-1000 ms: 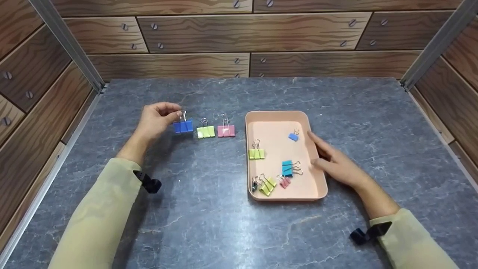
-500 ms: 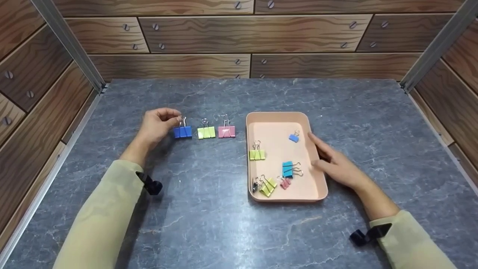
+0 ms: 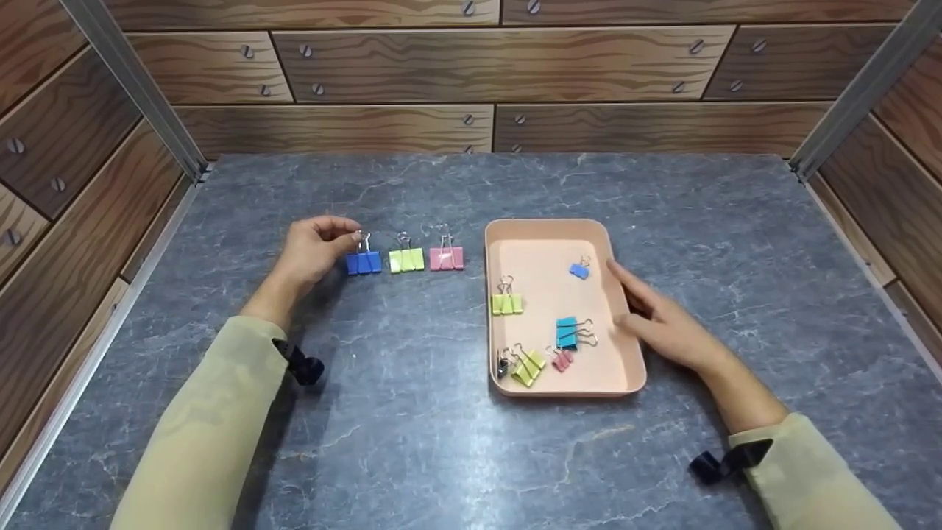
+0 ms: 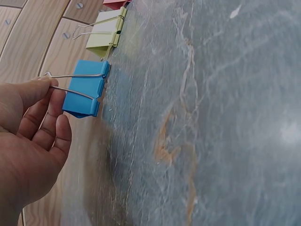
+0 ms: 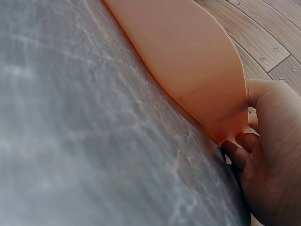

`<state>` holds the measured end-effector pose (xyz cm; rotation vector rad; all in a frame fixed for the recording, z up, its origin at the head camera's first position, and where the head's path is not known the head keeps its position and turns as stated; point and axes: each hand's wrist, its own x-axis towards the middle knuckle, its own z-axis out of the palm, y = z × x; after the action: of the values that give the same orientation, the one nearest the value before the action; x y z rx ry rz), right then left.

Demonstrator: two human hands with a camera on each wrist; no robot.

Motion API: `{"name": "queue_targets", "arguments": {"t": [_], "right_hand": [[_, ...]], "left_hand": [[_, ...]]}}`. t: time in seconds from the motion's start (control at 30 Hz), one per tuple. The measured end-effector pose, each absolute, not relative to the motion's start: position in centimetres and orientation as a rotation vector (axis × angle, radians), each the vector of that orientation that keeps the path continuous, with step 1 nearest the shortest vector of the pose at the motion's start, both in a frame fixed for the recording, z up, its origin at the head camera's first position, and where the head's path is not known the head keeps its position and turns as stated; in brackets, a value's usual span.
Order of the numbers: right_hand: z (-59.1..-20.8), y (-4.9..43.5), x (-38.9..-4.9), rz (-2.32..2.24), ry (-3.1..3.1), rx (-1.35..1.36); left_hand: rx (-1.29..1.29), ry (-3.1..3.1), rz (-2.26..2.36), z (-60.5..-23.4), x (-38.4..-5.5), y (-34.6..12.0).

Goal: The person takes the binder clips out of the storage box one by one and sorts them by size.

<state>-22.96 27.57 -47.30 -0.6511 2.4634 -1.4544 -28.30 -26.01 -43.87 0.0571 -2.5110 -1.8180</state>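
Note:
My left hand pinches a wire handle of a blue binder clip between thumb and fingers. In the left wrist view the blue clip stands with its spine at the tabletop. To its right, in a row, are a lime green binder clip and a pink one. My right hand grips the right wall of a peach tray; the thumb laps over the rim, and the fingers lie against the outside, low down in the right wrist view.
Inside the tray lie a small blue clip, a teal clip, a small pink clip, two lime clips and a dark one. Wood-patterned panels border the marbled table.
My left hand has lowered the blue clip toward the table, then shifted it slightly right, closer to the lime clip. My right hand and the tray have stayed in place.

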Motion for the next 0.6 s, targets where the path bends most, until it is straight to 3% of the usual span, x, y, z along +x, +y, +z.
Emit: {"name": "queue_targets", "arguments": {"t": [0.6], "right_hand": [[-47.3,27.5,-22.9,-1.451,2.468,-0.648]], "left_hand": [[0.079,-2.403,-1.926,-45.0,-28.7,-25.8]]}}
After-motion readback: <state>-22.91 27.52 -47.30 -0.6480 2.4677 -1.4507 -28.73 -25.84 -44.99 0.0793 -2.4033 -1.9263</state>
